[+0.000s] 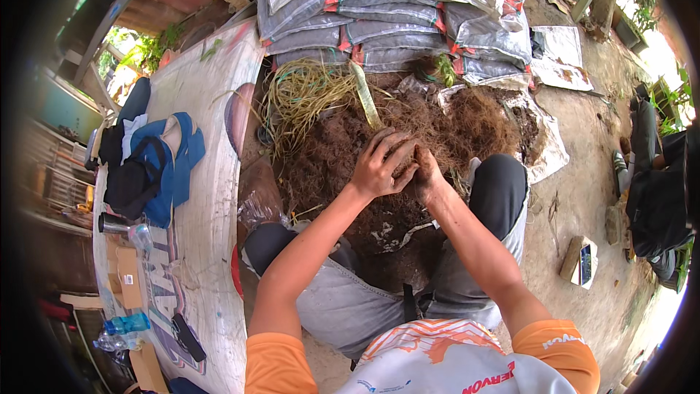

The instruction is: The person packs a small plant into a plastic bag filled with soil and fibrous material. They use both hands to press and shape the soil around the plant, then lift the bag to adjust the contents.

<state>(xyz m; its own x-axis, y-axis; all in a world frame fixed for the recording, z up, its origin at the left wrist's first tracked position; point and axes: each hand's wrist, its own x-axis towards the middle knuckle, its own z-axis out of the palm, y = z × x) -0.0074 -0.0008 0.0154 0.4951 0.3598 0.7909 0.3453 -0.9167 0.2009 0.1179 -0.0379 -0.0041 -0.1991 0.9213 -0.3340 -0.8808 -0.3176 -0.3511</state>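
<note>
My left hand [383, 162] and my right hand [429, 175] are cupped together above a pile of brown fibrous soil [321, 157]. Between the palms sits a dark clump of soil [403, 163], mostly covered by my curled fingers. Both hands are smeared with dirt. A long yellow-green strip [367, 98], leaf-like in shape, rises just beyond my left fingers; whether it is joined to the clump is hidden. Left of it lies a tangle of dry, greenish-yellow strands [302, 95].
Stacked grey sacks [394, 33] stand behind the pile. An opened white sack [550, 138] with brown fibre lies at the right. A pale table [208, 248] at the left bears a blue bag [175, 168] and bottles. Another person [656, 182] is at the far right.
</note>
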